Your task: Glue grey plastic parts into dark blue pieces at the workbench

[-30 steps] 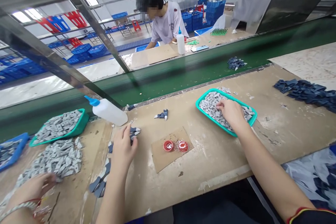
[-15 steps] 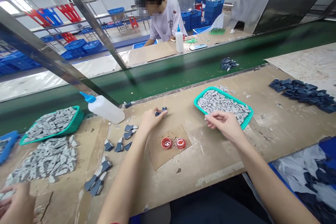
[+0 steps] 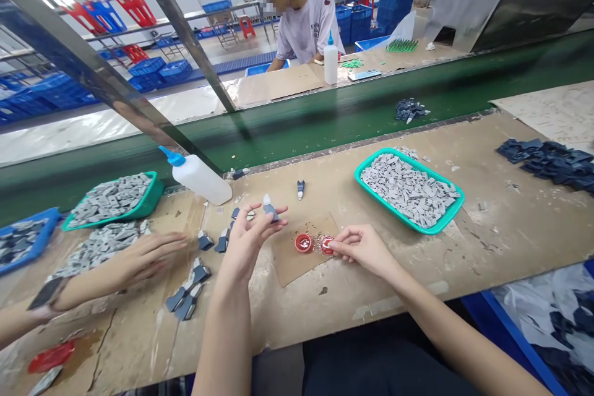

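Note:
My left hand (image 3: pixel 245 238) is raised a little above the bench and pinches a small grey-and-blue plastic piece (image 3: pixel 269 208) between thumb and fingers. My right hand (image 3: pixel 359 247) is pinched, its fingertips at the right one of two small red caps (image 3: pixel 326 244) on a brown card square (image 3: pixel 301 253). What the right fingers hold is too small to make out. The other red cap (image 3: pixel 303 242) sits just left of it. Several finished blue-grey pieces (image 3: pixel 188 300) lie near my left forearm. A teal tray of grey parts (image 3: pixel 408 189) stands to the right.
A co-worker's hand (image 3: pixel 139 257) reaches in from the left over a loose pile of grey parts. A glue bottle (image 3: pixel 197 176) lies by the green conveyor belt (image 3: pixel 325 117). Another teal tray (image 3: pixel 114 198), a blue pile (image 3: pixel 547 161) at right, and a person across the belt are present.
My left hand picked a blue-grey piece off the bench and drew it back. My right hand left the teal tray and came down to the red caps. A co-worker's hand reached further in.

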### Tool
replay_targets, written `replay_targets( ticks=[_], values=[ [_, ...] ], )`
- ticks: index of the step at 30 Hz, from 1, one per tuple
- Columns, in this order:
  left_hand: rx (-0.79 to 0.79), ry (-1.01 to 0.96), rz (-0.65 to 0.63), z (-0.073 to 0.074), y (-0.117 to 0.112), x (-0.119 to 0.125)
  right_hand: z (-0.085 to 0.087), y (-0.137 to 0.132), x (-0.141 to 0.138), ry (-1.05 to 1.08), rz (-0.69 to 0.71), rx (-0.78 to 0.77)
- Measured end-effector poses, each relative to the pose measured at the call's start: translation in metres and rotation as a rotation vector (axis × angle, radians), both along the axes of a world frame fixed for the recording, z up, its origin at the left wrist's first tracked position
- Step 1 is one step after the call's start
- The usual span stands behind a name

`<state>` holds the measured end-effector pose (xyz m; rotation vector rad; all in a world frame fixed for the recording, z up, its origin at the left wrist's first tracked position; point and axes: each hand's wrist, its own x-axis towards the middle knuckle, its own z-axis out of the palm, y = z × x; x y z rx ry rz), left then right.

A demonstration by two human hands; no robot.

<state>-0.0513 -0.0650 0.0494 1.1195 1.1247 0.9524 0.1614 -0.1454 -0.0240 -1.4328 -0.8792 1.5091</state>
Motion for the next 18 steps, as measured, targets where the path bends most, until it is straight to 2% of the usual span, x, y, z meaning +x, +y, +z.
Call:
replay_targets(
  ticks=[2,4,9,14,18],
  values=[
    [-0.046,-0.173,0.043,0.004,-0.015,-0.003,-0.003,0.000,-0.004,-0.009,0.002,0.001],
    [-0.069,-0.234,0.105,0.003,-0.026,-0.007,-0.004,-0.001,-0.007,-0.015,-0.006,0.003],
    [-0.068,-0.300,0.238,-0.014,-0.046,-0.012,0.002,-0.002,-0.004,0.001,-0.015,-0.014],
    [0.008,-0.209,0.260,-0.032,-0.065,0.001,0.015,-0.005,0.006,0.196,-0.027,-0.045],
    [0.053,-0.157,0.232,-0.037,-0.079,0.022,0.036,-0.009,0.009,0.356,-0.009,-0.088]
  ],
)
